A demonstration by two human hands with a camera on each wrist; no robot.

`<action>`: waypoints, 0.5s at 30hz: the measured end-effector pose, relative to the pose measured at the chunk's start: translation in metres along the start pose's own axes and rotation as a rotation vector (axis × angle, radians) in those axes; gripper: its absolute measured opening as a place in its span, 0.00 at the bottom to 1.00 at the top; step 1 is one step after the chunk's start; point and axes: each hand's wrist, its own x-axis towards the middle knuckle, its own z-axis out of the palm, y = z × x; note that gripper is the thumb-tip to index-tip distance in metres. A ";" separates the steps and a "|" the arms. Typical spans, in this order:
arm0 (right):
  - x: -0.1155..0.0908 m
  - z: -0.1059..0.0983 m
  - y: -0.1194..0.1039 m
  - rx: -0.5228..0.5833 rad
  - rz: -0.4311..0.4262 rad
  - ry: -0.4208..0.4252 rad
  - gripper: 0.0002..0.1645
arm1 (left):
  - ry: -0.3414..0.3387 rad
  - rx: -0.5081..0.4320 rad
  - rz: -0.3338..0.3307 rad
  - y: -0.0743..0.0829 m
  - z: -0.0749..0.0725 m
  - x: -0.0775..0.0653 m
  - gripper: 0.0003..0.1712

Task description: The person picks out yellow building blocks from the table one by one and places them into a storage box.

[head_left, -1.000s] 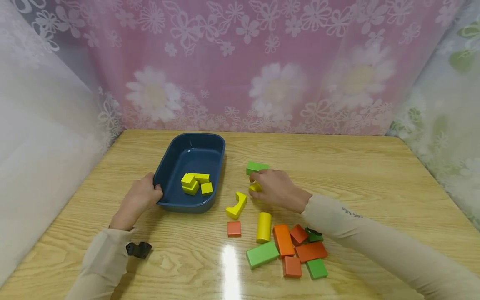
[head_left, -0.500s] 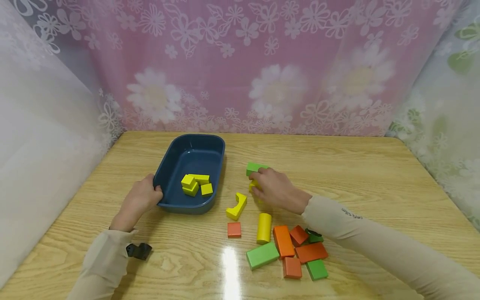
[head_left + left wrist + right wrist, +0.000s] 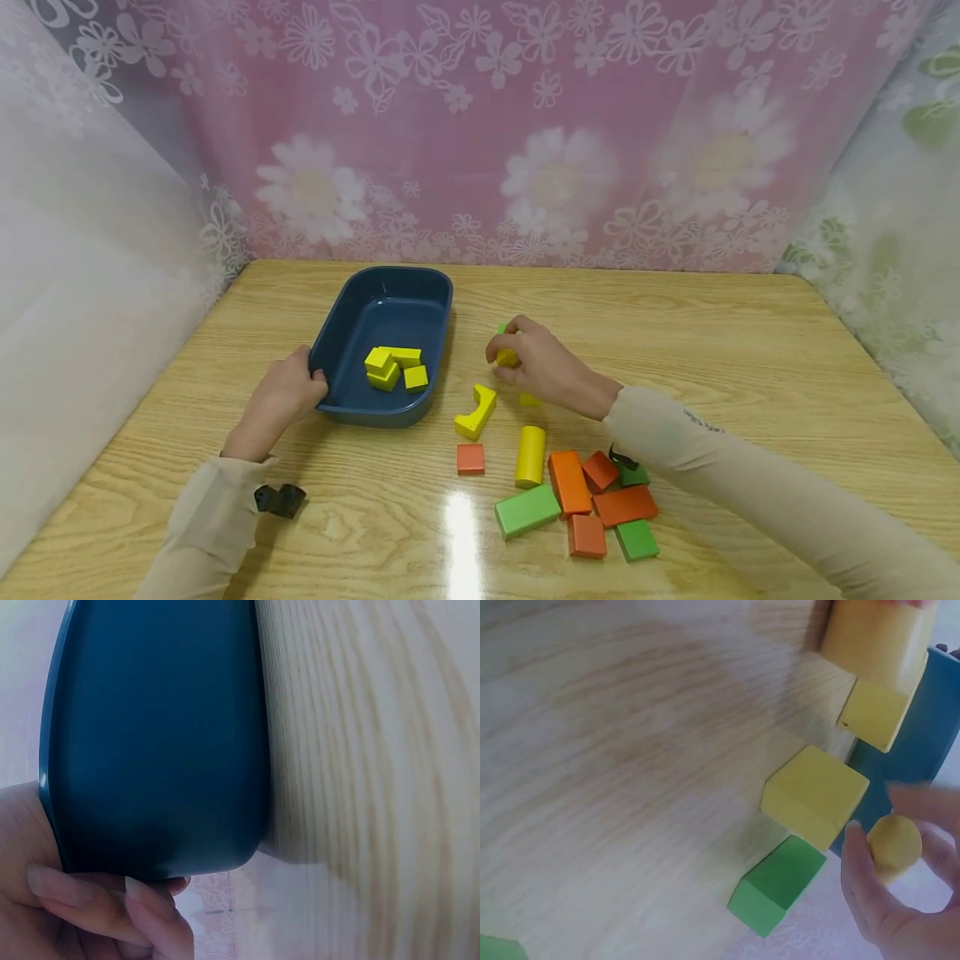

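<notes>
My left hand [image 3: 279,402] grips the near left rim of a dark blue plastic basin [image 3: 442,333], thumb inside; the left wrist view shows the fingers [image 3: 97,911] bent against the basin's wall [image 3: 157,735]. Inside the basin lie several yellow blocks [image 3: 384,377]. My right hand [image 3: 543,367] pinches a yellow cylinder [image 3: 894,841] between thumb and fingers, its round end showing in the right wrist view. Below that hand sits a yellow block [image 3: 814,796] on the table, beside a green block [image 3: 776,885]. A yellow arch block [image 3: 476,414] lies between the basin and this hand.
Nearer on the wooden table [image 3: 375,533] stand another yellow cylinder [image 3: 530,457], a small red block [image 3: 471,459] and a light green block [image 3: 527,512]. A cluster of orange, red and green blocks [image 3: 626,505] lies under the right forearm. A black wrist mount [image 3: 281,501] shows by the left sleeve.
My right hand has risen slightly with the yellow cylinder between its fingers, covering more of the far green block and uncovering part of a yellow block below. The left hand stays on the basin's rim.
</notes>
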 end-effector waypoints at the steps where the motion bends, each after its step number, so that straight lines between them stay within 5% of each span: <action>1: 0.000 0.000 0.000 -0.004 0.001 -0.010 0.10 | 0.001 0.000 0.002 0.000 0.000 0.000 0.30; 9: 0.010 0.001 -0.006 -0.022 -0.044 -0.003 0.16 | -0.004 -0.009 -0.001 0.001 -0.001 -0.001 0.30; 15: 0.034 -0.006 -0.035 0.021 -0.088 0.048 0.16 | -0.007 -0.009 -0.008 0.001 0.000 -0.001 0.30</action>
